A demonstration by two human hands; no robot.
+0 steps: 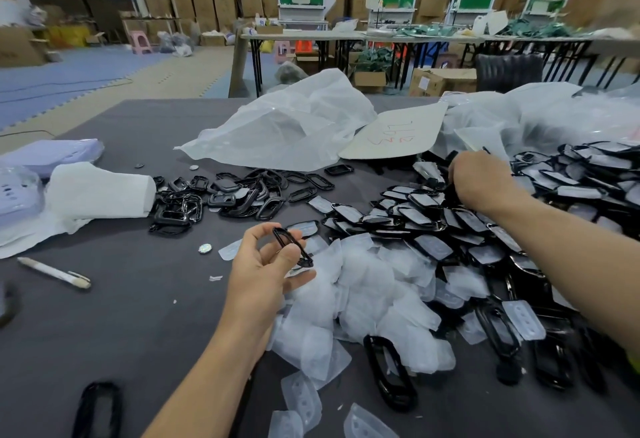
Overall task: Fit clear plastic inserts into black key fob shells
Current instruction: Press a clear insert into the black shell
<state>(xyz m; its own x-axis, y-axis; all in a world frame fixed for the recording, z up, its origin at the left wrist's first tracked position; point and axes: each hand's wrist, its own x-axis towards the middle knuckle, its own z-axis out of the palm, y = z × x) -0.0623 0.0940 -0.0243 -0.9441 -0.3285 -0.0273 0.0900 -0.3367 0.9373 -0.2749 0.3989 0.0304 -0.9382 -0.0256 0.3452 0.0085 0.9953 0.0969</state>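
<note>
My left hand [263, 264] holds a black key fob shell [292, 247] by its rim, raised a little above the dark table [138, 316]. Just to its right lies a heap of clear plastic inserts [363, 292]. My right hand [476, 183] reaches far right and rests on a pile of fitted shells [571, 181]; whether its fingers grip anything I cannot tell. Empty black shells [221, 195] lie scattered at the middle of the table. Another empty shell [389, 372] lies near the front.
A white cloth roll [100, 195] and lilac trays [48, 153] sit at the left. A pen [53, 273] lies front left. Crumpled plastic bags [287, 126] and a cardboard sheet [398, 134] lie at the back. Tables and stacked cartons stand beyond.
</note>
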